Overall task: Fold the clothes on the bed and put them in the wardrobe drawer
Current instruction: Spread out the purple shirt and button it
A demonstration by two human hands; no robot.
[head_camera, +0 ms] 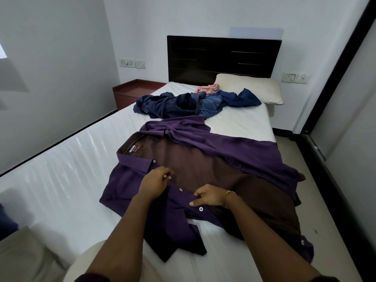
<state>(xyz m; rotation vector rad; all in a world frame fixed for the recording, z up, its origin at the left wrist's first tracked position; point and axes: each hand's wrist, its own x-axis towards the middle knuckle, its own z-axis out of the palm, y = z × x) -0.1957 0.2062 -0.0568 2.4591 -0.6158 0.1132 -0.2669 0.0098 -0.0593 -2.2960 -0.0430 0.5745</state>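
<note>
I have the purple button-up cotton shirt [203, 159] spread open, lining up, across the near right part of the white-sheeted bed [61, 169], its hem spilling over the right edge. My left hand [155, 183] pinches the near front panel by the button strip, and my right hand [209, 197] presses and grips the same strip a little further down. I judge the step is closing the front: I should draw this panel flat across, keep the strip straight and smooth the wrinkles before folding. The crumpled navy blue garments [183, 106] wait near the cream pillow [250, 90] at the head edge.
</note>
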